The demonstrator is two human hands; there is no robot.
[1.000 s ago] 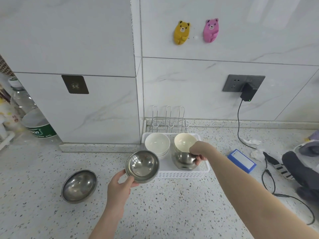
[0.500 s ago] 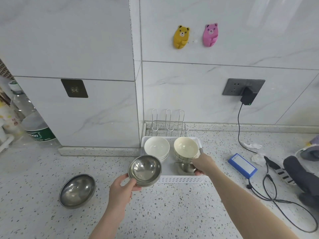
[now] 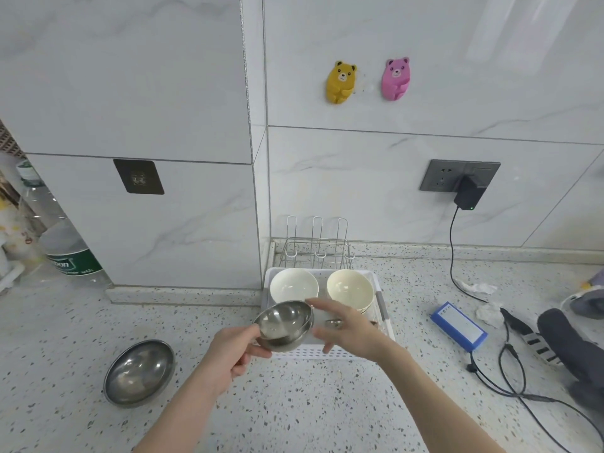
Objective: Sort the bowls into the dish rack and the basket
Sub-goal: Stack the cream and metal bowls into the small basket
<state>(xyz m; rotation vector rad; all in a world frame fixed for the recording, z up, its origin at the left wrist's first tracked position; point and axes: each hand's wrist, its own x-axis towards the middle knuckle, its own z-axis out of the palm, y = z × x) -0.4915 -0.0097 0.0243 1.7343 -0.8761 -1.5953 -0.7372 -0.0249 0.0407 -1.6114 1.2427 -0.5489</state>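
Currently, viewpoint: a head-worn camera is looking down at a speckled tabletop (image 3: 294, 413) against a marbled white wall; two bare forearms are reaching forward.

Left hand (image 3: 228, 354): it is pinching the near rim of a small steel bowl (image 3: 283, 325), thumb on the rim and fingers curling beneath; the bowl is tipping toward the camera and hovering over the basket's front left corner, probably so the other hand can take it or guide it in.

Right hand (image 3: 346, 328): it is spreading loosely with fingers relaxed, one fingertip reaching to the bowl's far rim; whether it is actually touching is hard to tell; it is gripping nothing.

White basket (image 3: 385, 317): it is sitting on the tabletop near the wall; a white bowl (image 3: 293, 286) and a cream bowl (image 3: 349, 287) are standing side by side in its back half, open side up; a sliver of another steel bowl (image 3: 333, 322) is showing behind the right hand.

Dish rack (image 3: 316, 246): a wire rack is standing just behind the basket against the wall, holding no bowl yet.

Large steel bowl (image 3: 139, 372): it is waiting on the tabletop well to the left, still unsorted.

Progress: seemingly midway; the held bowl and the large one are still needing homes.

Readable writing: a green bottle label (image 3: 73, 264) at far left is showing letters like "oon", partly cut off; the blue box (image 3: 459, 325) at right is carrying print too small to read.
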